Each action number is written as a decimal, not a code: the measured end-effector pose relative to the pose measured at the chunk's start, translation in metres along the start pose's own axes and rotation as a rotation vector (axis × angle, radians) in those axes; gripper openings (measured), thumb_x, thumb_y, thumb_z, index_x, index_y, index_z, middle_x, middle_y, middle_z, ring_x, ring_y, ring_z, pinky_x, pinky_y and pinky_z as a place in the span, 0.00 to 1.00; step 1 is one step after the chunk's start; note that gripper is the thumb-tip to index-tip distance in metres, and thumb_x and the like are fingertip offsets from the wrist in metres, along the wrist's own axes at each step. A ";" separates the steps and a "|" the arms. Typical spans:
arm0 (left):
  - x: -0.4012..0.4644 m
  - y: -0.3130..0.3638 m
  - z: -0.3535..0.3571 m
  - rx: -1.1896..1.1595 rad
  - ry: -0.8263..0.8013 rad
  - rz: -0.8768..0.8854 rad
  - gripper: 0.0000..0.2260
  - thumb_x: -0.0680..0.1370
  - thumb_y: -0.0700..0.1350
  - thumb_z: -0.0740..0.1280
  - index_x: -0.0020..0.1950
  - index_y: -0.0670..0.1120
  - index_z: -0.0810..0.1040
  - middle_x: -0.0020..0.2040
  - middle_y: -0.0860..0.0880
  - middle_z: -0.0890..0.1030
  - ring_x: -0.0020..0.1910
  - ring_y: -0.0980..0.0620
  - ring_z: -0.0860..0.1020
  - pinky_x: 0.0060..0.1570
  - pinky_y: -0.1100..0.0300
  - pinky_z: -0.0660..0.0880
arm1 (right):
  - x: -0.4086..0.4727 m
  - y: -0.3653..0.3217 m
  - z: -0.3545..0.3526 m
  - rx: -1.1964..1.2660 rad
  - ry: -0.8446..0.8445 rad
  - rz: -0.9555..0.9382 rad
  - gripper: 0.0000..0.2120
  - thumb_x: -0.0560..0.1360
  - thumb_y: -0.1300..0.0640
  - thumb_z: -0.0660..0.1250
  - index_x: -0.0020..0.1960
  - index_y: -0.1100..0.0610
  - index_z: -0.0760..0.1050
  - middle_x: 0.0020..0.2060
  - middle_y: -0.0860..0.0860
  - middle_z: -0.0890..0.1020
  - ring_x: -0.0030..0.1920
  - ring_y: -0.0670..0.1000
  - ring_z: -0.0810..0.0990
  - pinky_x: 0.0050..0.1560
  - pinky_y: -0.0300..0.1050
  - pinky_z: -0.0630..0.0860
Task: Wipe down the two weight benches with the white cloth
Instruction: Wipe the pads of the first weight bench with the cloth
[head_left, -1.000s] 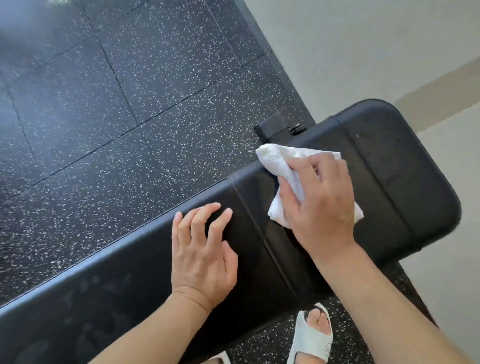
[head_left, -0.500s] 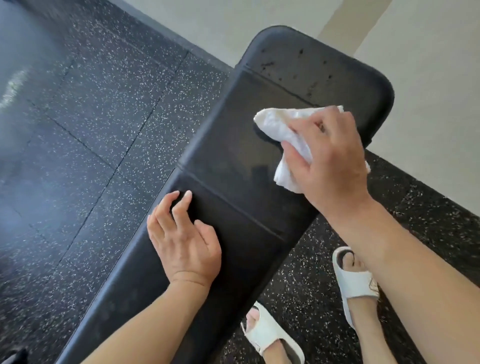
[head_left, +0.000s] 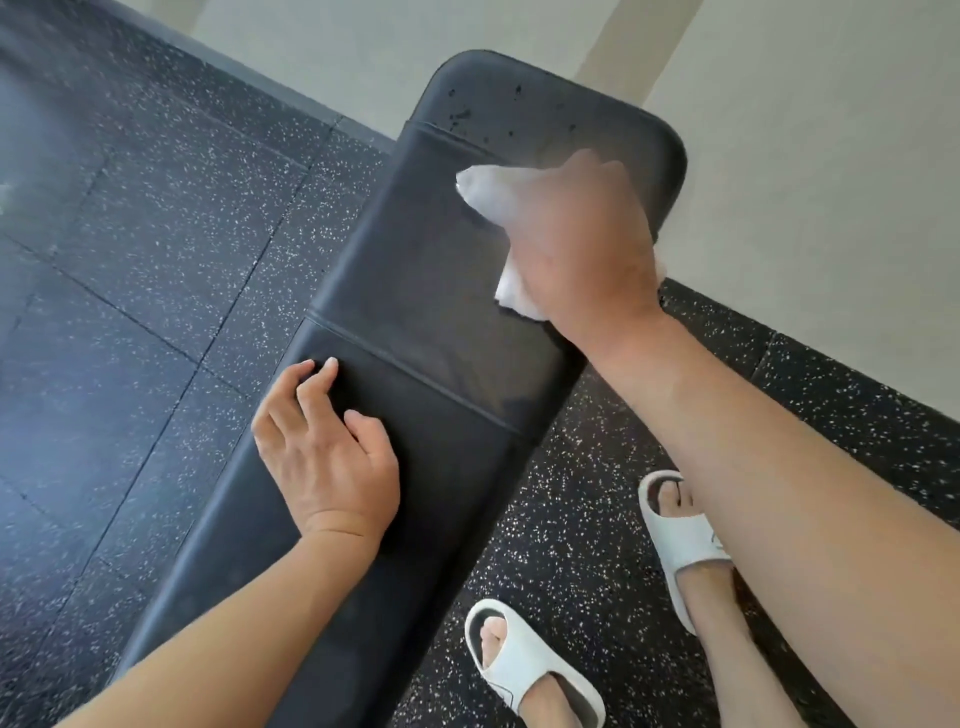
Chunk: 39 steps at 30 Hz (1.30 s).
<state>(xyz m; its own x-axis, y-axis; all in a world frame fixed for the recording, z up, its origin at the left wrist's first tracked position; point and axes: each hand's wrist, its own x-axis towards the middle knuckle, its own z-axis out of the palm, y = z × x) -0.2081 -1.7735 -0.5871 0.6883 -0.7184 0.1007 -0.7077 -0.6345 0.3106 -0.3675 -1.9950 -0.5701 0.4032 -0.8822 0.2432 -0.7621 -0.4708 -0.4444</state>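
My left-hand fingers (head_left: 311, 387) are slightly bent and loosely spread, with the fingertips resting on the black padded weight bench (head_left: 415, 332) close to its left edge, just on the near side of a stitched cross seam. The left hand (head_left: 327, 457) holds nothing; the thumb points across the pad toward its middle. My right hand (head_left: 576, 244) is blurred, so I cannot tell the exact finger positions, but the hand lies over the white cloth (head_left: 488, 195) and presses it against the pad. The cloth is bunched beneath the palm. One part protrudes past the fingers toward the far end of the bench, and another part shows below the heel of the hand near the right edge of the pad.

The cloth sits on the middle panel of the bench, just short of the far seam. The end panel (head_left: 545, 104) beyond that seam carries scattered dark specks. The bench stands on speckled black rubber floor tiles (head_left: 156, 234), its far end close to a pale wall (head_left: 805, 156). My two feet, in white slide sandals (head_left: 524, 670), stand on the floor to the right of the bench.
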 end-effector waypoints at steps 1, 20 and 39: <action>-0.002 0.002 -0.002 -0.007 -0.008 -0.006 0.23 0.77 0.44 0.57 0.72 0.44 0.73 0.73 0.43 0.71 0.70 0.37 0.66 0.75 0.39 0.62 | -0.002 -0.003 -0.001 -0.011 -0.004 0.020 0.14 0.80 0.50 0.64 0.54 0.59 0.81 0.53 0.58 0.79 0.52 0.62 0.76 0.51 0.57 0.74; 0.061 0.081 -0.002 -0.033 -0.350 0.724 0.23 0.81 0.43 0.62 0.76 0.48 0.73 0.76 0.46 0.70 0.73 0.42 0.66 0.77 0.47 0.63 | -0.064 0.026 0.004 0.499 0.341 0.573 0.11 0.82 0.58 0.65 0.60 0.64 0.74 0.54 0.58 0.74 0.53 0.57 0.74 0.57 0.56 0.73; 0.047 0.085 0.033 -0.048 -0.186 0.605 0.24 0.76 0.40 0.60 0.72 0.50 0.76 0.73 0.46 0.72 0.64 0.41 0.71 0.70 0.70 0.55 | -0.085 0.008 0.026 0.812 0.443 0.779 0.09 0.83 0.60 0.62 0.60 0.65 0.72 0.53 0.58 0.73 0.53 0.57 0.73 0.59 0.56 0.72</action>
<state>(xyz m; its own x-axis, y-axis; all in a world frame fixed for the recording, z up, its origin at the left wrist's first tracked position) -0.2409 -1.8710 -0.5869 0.1270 -0.9861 0.1076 -0.9518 -0.0906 0.2930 -0.3948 -1.9243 -0.6166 -0.3522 -0.9273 -0.1272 -0.1187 0.1790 -0.9767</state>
